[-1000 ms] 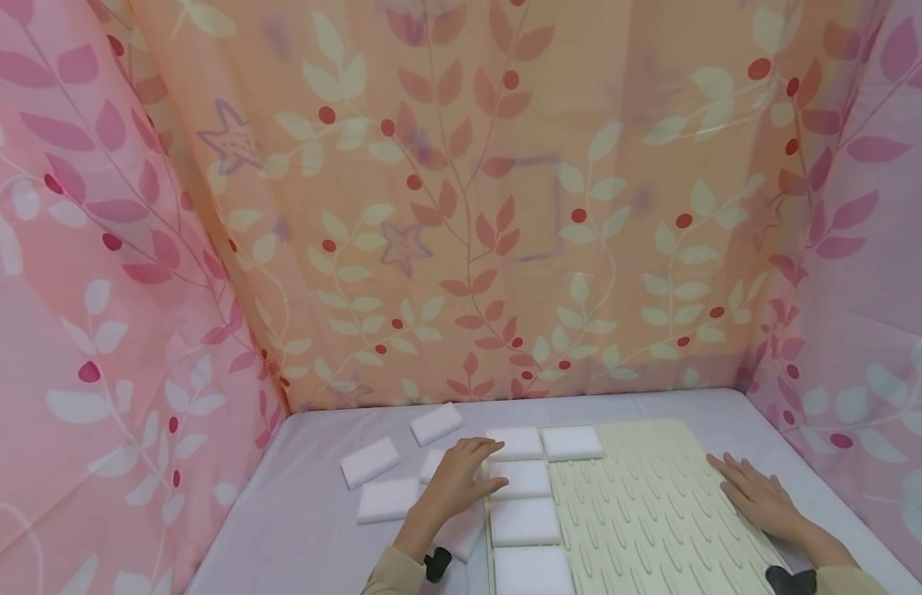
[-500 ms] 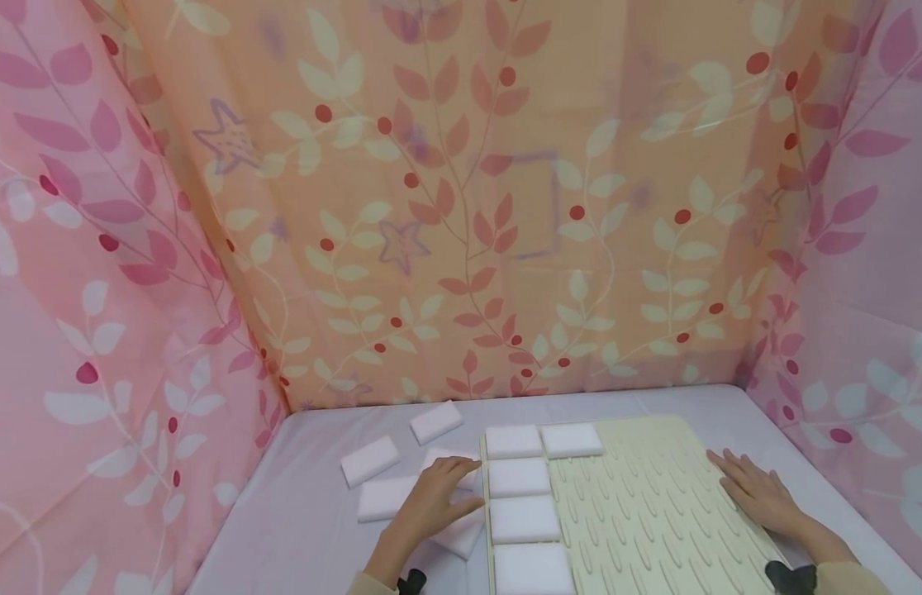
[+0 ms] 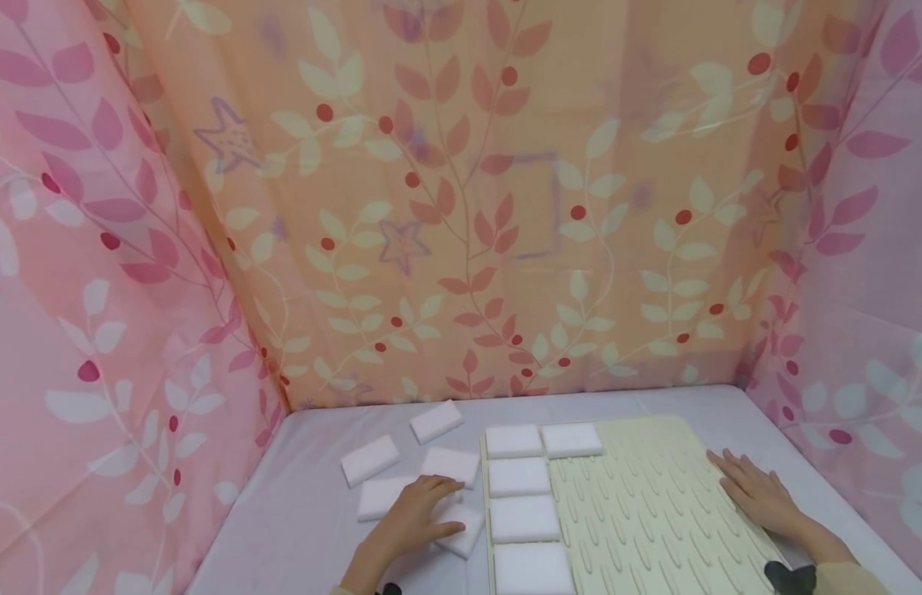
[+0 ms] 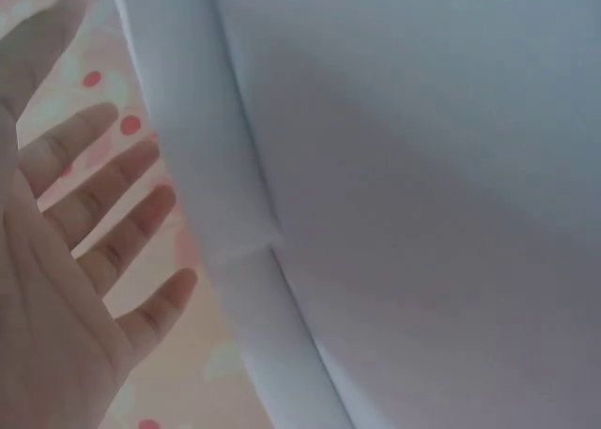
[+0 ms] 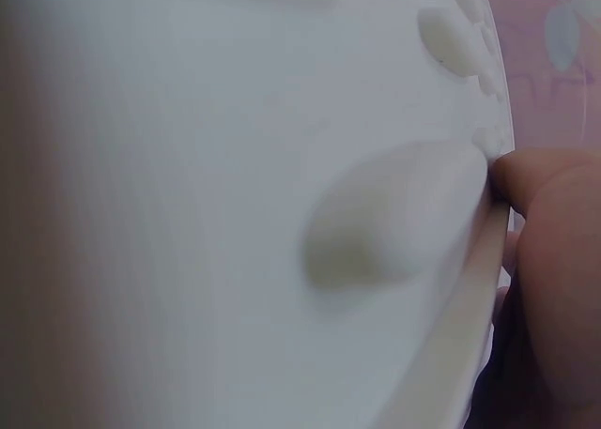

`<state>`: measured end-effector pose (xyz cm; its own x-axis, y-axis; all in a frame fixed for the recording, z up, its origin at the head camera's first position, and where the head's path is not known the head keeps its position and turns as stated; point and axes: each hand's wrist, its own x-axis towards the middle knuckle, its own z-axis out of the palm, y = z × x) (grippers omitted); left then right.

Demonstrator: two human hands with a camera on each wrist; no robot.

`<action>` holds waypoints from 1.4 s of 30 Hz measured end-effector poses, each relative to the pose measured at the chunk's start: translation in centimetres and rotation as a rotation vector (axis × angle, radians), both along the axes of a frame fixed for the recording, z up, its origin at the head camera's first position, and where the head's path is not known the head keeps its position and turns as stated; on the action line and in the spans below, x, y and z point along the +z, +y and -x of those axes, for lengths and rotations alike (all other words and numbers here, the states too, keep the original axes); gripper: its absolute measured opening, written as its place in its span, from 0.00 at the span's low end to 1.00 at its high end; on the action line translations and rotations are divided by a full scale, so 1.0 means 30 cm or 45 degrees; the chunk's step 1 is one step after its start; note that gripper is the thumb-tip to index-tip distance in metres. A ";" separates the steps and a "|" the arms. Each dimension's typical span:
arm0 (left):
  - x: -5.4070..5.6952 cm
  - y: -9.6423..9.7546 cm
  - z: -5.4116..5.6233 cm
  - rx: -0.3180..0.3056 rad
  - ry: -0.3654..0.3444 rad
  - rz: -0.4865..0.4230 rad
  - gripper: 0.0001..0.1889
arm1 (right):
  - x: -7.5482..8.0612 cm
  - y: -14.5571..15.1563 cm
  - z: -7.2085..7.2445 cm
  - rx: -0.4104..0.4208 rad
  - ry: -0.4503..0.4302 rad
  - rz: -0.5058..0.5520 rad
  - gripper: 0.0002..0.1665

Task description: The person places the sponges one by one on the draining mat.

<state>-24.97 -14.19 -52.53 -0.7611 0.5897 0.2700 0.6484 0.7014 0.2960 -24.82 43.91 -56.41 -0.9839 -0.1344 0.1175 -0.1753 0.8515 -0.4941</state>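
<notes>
My left hand [image 3: 416, 514] hovers over the loose white sponges, fingers spread and thumb apart. One white sponge [image 3: 461, 533] lies right under its thumb, and another sponge [image 3: 452, 465] sits just beyond its fingertips. In the left wrist view that palm shows bare, its fingers [image 4: 103, 204] relaxed. A cream ridged mat [image 3: 639, 512] carries several white sponges [image 3: 524, 519] in a column along its left side, plus a second sponge [image 3: 572, 440] in its top row. My right hand [image 3: 758, 496] rests along the mat's right edge with straight fingers. The right wrist view shows its thumb [image 5: 563, 279] at the raised rim.
More loose sponges [image 3: 370, 460] lie at the left on the pale tablecloth [image 3: 282, 512], one sponge [image 3: 436, 422] farther back. Floral curtains [image 3: 461, 207] enclose the table at the back and on both sides.
My left hand has moved left and toward me, from the mat's left column to above the loose sponges, uncovering one behind it. The right hand has stayed at the mat's edge.
</notes>
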 end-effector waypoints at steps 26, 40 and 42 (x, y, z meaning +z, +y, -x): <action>0.011 -0.055 -0.005 -0.042 -0.144 0.095 0.37 | -0.006 -0.002 -0.003 -0.002 -0.009 0.029 0.33; 0.060 -0.067 -0.006 0.031 -0.016 0.031 0.35 | -0.018 0.005 0.002 -0.003 0.008 0.021 0.32; 0.065 -0.064 -0.006 0.056 -0.024 0.004 0.35 | -0.018 0.004 0.001 -0.006 0.005 0.018 0.32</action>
<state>-24.78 -16.11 -50.57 -0.7914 0.5561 0.2539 0.6111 0.7302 0.3055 -24.84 44.03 -56.95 -0.9841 -0.1279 0.1235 -0.1733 0.8452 -0.5056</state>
